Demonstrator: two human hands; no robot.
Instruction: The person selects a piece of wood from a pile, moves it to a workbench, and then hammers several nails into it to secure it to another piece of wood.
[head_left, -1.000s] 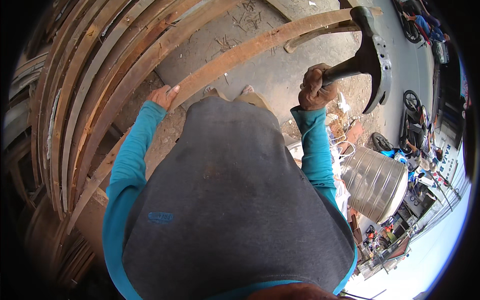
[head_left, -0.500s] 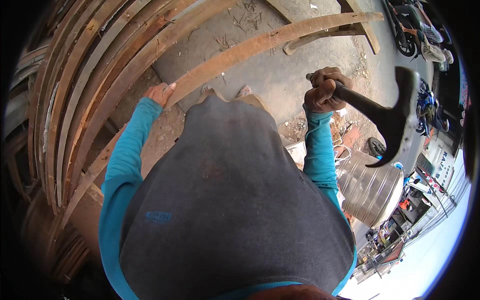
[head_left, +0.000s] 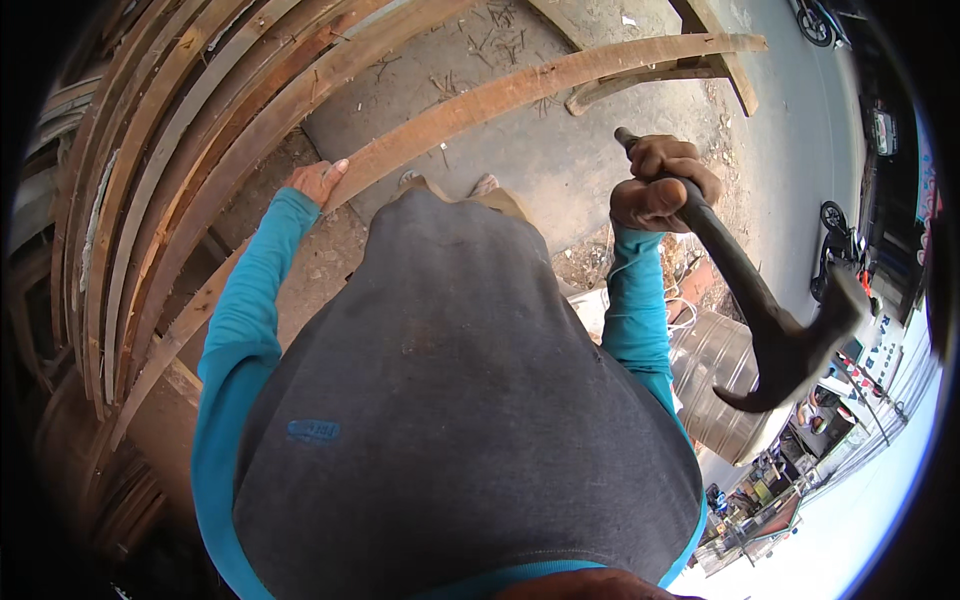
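A long wooden plank (head_left: 470, 111) runs from the lower left to the upper right, curved by the lens. My left hand (head_left: 318, 184) is closed over its near edge, the thumb on the upper face. To the right, my right hand (head_left: 662, 186) is wrapped round the handle of a dark claw hammer (head_left: 745, 285). The hammer is held up in the air, apart from the plank. Its head points to the lower right and its claw curves back to the left; the handle's butt sticks out above the fist.
A wooden trestle (head_left: 735, 70) is beneath the plank's far end. Several more planks (head_left: 190, 130) lie stacked at the left. Thin rusty bits like nails (head_left: 495, 45) litter the floor. A clear ribbed plastic container (head_left: 715, 370) is at the right, beside a road with motorbikes (head_left: 832, 245).
The hammer's head has swung lower in the picture, its handle now tilting more steeply. My left hand and the plank have barely moved. Motorbikes on the road have changed place.
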